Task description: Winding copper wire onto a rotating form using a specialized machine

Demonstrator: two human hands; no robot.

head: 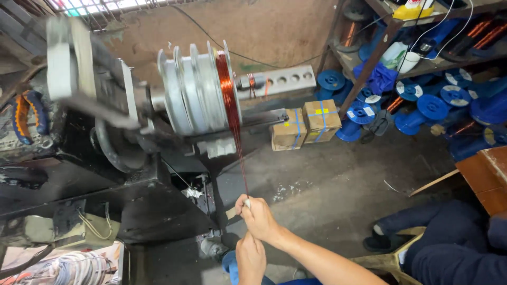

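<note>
The person's right hand (259, 216) is raised in front of a coil-winding machine (132, 121), its fingers pinched tight around a strand of copper wire (240, 158), with a bit of white cloth or padding showing at the fingertips. From that pinch the wire runs taut and nearly straight up to the stepped metal former (198, 89), where reddish copper turns (226, 84) fill the last groove on the right. The left hand (250, 258) sits just below and behind the right one, curled closed; I cannot tell from here whether it holds the wire. On the concrete floor (327, 179) beyond stand two small cardboard boxes (306, 125) strapped with blue tape, near a heap of blue plastic spools (433, 105) under a metal shelf (380, 42). Another person's dark-trousered legs (443, 237) rest at the lower right.
</note>
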